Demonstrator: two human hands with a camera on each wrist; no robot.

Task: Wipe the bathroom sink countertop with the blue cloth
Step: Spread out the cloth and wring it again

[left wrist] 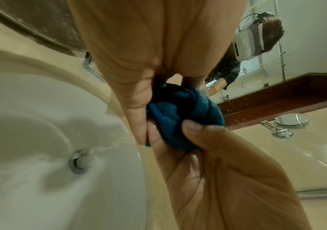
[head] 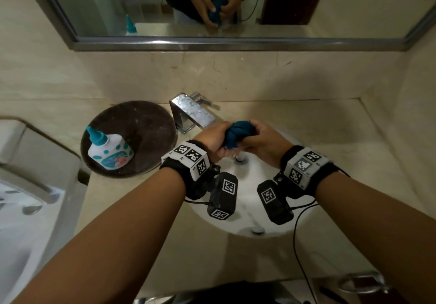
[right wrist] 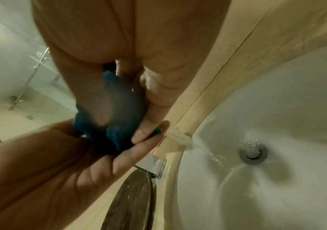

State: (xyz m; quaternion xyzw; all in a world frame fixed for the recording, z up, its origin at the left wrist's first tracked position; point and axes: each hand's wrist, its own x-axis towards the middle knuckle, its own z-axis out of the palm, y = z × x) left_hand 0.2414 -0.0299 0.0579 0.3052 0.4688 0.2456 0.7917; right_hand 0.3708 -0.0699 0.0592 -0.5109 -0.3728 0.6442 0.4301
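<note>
The blue cloth (head: 237,134) is twisted into a tight wad and held over the back of the white sink basin (head: 247,190), just in front of the faucet (head: 192,112). My left hand (head: 220,136) grips its left end and my right hand (head: 253,135) grips its right end. In the left wrist view the cloth (left wrist: 184,115) bulges between both sets of curled fingers. The right wrist view shows the cloth (right wrist: 121,112) wet and blurred, with water (right wrist: 180,139) running into the basin towards the drain (right wrist: 253,153). The beige countertop (head: 354,162) surrounds the basin.
A white bottle with a teal cap (head: 108,149) stands on a dark round tray (head: 141,124) left of the faucet. A mirror (head: 118,4) hangs on the wall behind. A white fixture (head: 28,174) borders the counter on the left. A black cable (head: 296,233) trails from my right wrist.
</note>
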